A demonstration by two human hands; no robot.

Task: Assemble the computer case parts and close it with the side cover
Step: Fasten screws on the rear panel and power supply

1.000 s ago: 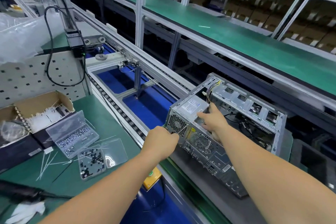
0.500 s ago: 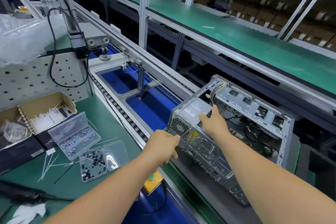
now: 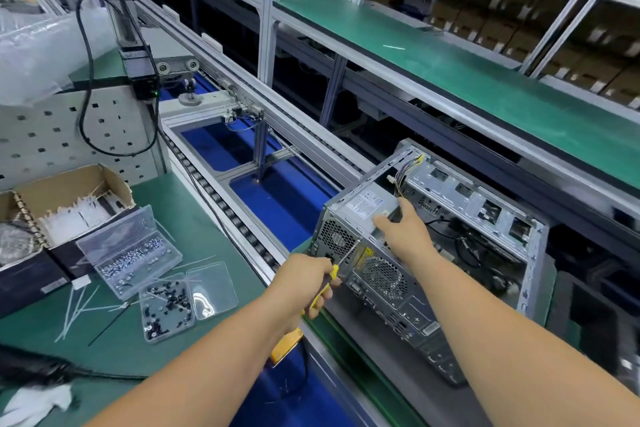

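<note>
Nearest to me, my left hand (image 3: 306, 282) is wrapped around the yellow handle of a screwdriver (image 3: 337, 265). Its thin shaft runs up and right to the rear panel of the computer case (image 3: 415, 253), the tip on the edge just beside the power supply fan grille (image 3: 337, 236). A second ago that fist sat a touch lower against the panel; it has crept up with the tool, so I judge I am driving a rear screw that fixes the power supply.

My right hand (image 3: 403, 230) has shifted more. It was on the top rear corner; now it lies farther in over the power supply (image 3: 369, 203), fingers loosely spread and pressing down on its top face beside the label, gripping nothing. I read that as bracing the unit while the screw bites.

The case lies on its side on the grey pallet of the conveyor line (image 3: 398, 350), open face up, cables (image 3: 408, 172) and drive bays exposed. No side cover is on it, so closing is some steps off.

Farther left on the green bench (image 3: 180, 218), the clear screw box (image 3: 130, 251) and a smaller tray of black screws (image 3: 166, 308) sit well apart from the case.
</note>
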